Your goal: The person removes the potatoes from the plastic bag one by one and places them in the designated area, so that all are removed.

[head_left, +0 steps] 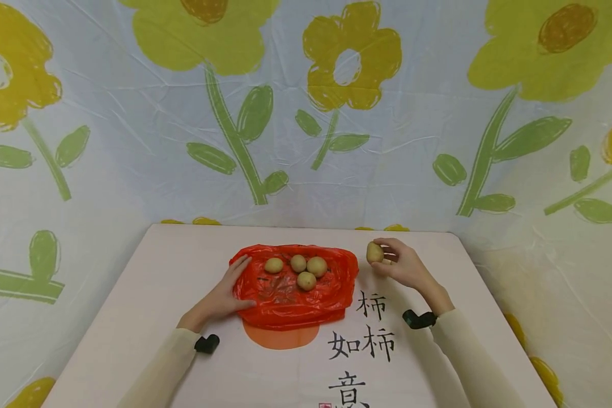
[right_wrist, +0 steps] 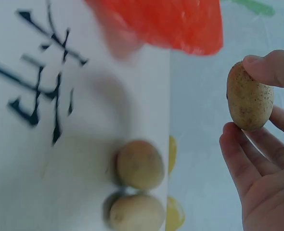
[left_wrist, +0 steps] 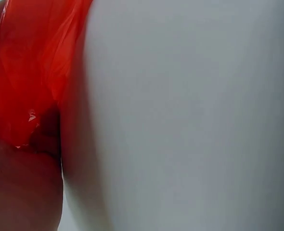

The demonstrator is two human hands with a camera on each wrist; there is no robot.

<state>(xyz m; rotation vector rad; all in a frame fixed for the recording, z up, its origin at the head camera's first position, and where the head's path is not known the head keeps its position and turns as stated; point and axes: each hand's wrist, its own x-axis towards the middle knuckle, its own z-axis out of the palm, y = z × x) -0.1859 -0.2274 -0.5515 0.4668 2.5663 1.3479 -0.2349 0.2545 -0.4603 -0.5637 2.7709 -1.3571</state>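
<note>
A red plastic bag (head_left: 296, 317) lies spread on the table, its edge raised around several potatoes (head_left: 306, 281). My left hand (head_left: 221, 297) rests on the bag's left side, fingers and thumb spread along its edge. The left wrist view shows red plastic (left_wrist: 26, 72) against part of that hand (left_wrist: 24, 187). Off the bag's right end, my right hand (head_left: 400, 265) pinches one potato (head_left: 374, 253) between thumb and fingertips, raised above the table. In the right wrist view, this potato (right_wrist: 249, 98) is upright and speckled. Two other potatoes (right_wrist: 140, 165) lie side by side on the table there.
The pale table cover (head_left: 153, 272) bears black brush characters (head_left: 377, 343) and an orange shape (head_left: 280, 338) partly under the bag. Behind the table's far edge hangs a flower-printed cloth (head_left: 387, 187).
</note>
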